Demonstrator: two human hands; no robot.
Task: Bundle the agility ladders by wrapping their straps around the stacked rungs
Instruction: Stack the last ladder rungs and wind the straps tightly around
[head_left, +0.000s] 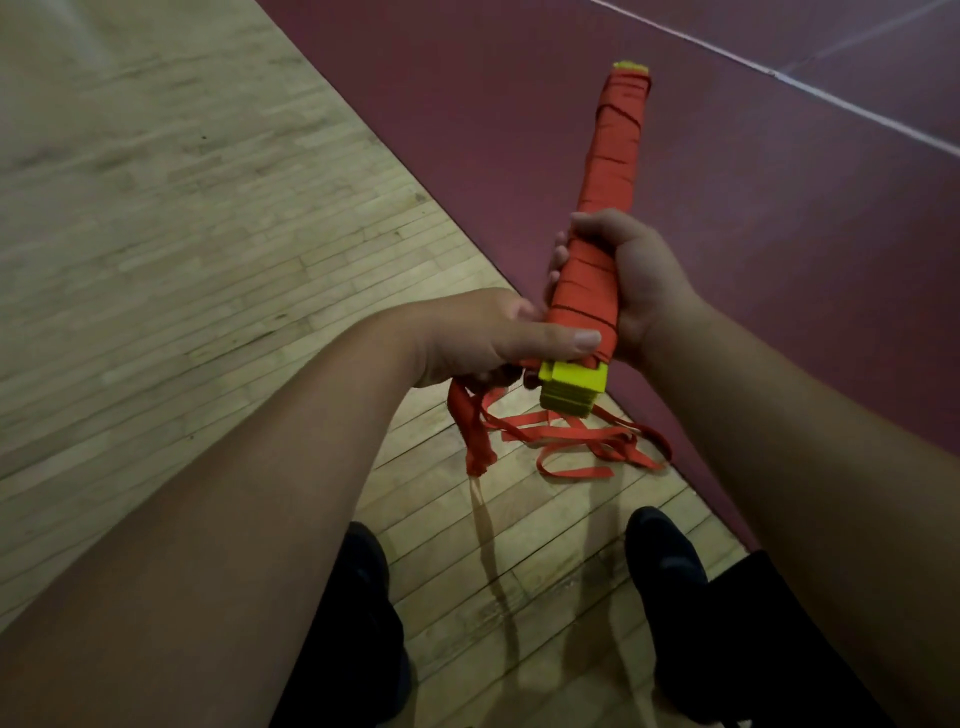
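A stack of yellow rungs (571, 387) is wound almost end to end in orange strap, forming a long bundle (613, 166) that points away from me. My right hand (634, 280) grips the bundle near its close end, fingers curled round it. My left hand (493, 332) holds the near end, thumb lying across the wrapped strap and fingers curled on the loose orange strap. The loose strap ends (576, 441) hang down below the rungs in tangled loops.
I stand on a pale wooden plank floor (182, 234) beside a dark red court area (519, 104) with white lines. My two dark shoes (665, 561) show below the bundle.
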